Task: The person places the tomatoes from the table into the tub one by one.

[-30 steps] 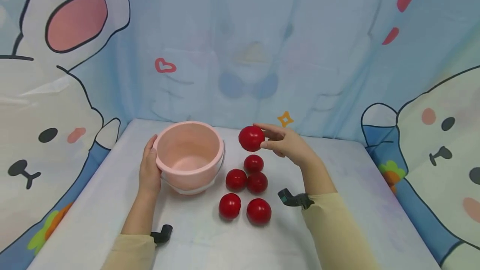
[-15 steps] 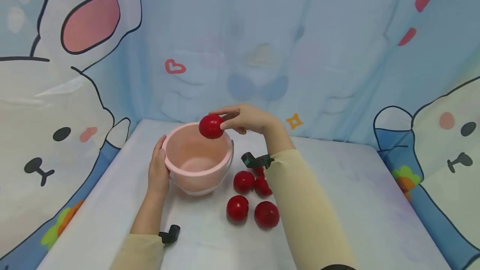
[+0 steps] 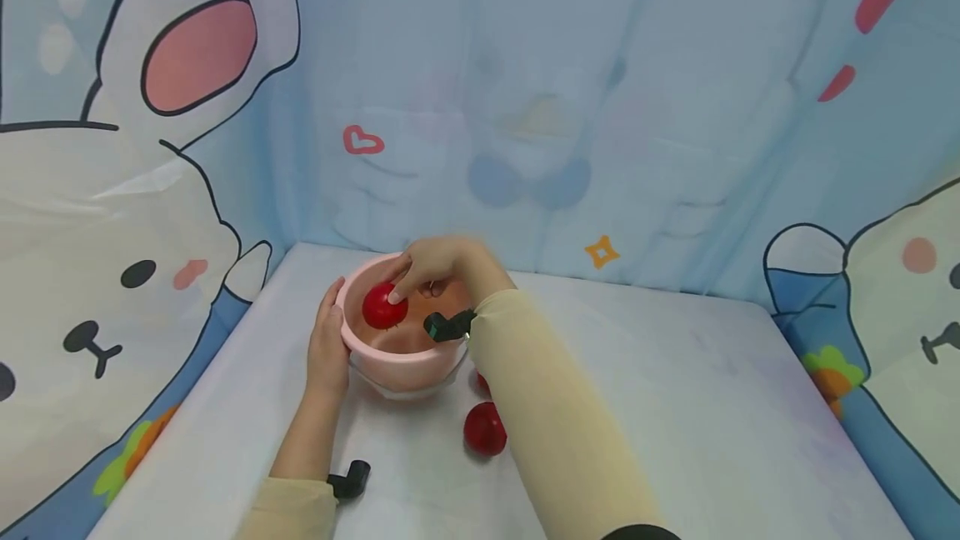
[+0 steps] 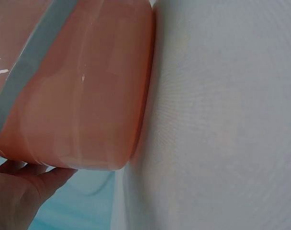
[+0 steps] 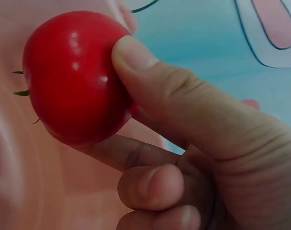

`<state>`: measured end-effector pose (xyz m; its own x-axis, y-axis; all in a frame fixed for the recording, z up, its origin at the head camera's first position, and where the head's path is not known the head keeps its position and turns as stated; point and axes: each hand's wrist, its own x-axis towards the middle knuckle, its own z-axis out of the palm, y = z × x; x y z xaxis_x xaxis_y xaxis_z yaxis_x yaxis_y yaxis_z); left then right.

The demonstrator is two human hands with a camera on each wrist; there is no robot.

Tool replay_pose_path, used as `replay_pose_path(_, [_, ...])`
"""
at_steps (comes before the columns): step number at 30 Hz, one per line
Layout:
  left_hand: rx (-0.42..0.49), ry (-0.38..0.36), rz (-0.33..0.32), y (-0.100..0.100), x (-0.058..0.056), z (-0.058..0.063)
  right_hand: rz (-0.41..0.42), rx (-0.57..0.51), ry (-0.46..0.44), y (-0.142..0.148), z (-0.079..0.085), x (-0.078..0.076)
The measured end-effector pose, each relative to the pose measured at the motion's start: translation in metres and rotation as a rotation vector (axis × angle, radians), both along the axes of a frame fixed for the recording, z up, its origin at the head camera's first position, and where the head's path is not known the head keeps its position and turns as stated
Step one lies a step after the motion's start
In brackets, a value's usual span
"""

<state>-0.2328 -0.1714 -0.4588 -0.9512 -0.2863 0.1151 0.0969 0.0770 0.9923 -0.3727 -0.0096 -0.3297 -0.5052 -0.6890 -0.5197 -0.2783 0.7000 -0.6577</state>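
A red tomato [image 3: 385,305] with small green stem bits is pinched between the thumb and fingers of my right hand [image 3: 438,265]. It is down inside the mouth of a pink bucket [image 3: 401,369]. The right wrist view shows the tomato [image 5: 78,79] close up, thumb on one side and a finger beneath. My left hand [image 3: 327,348] rests along the bucket's outer left wall near the rim. In the left wrist view its fingers lie against the bucket [image 4: 88,96], which stands upright on the table.
One tomato [image 3: 485,429] sits on the white table [image 3: 675,407] right of the bucket, with another [image 3: 482,382] partly showing behind the right sleeve [image 3: 547,407]. That sleeve hides the area beyond. A printed blue curtain [image 3: 540,107] hangs behind the table.
My right hand has carried the tomato left from above the table, over the rim and down into the bucket. The left hand has stayed at the bucket. The sleeve now covers most of the other tomatoes.
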Motion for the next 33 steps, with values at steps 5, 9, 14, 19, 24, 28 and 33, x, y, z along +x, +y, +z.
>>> replay_pose_path(5, [0.012,0.005,-0.001,0.0,0.0,-0.001,0.003,0.033,-0.027,-0.011,-0.015,0.003])
replay_pose_path(9, [0.021,0.007,-0.002,-0.001,-0.001,-0.002,-0.003,0.055,-0.054,-0.018,-0.025,0.003])
replay_pose_path(14, [0.019,-0.009,-0.001,-0.001,-0.001,-0.002,0.03,0.089,-0.036,-0.023,-0.033,0.003])
replay_pose_path(19, [0.002,-0.019,0.003,-0.002,-0.002,-0.002,0.031,0.12,-0.032,-0.027,-0.036,0.003])
replay_pose_path(24, [0.005,-0.014,0.002,-0.003,-0.003,-0.002,-0.011,0.126,-0.041,-0.027,-0.037,0.003])
replay_pose_path(28, [0.003,-0.012,-0.002,-0.003,-0.003,-0.002,-0.024,0.121,-0.031,-0.026,-0.039,0.002])
replay_pose_path(33, [-0.001,-0.014,-0.003,-0.004,-0.003,-0.004,0.008,0.114,-0.011,-0.026,-0.042,-0.001])
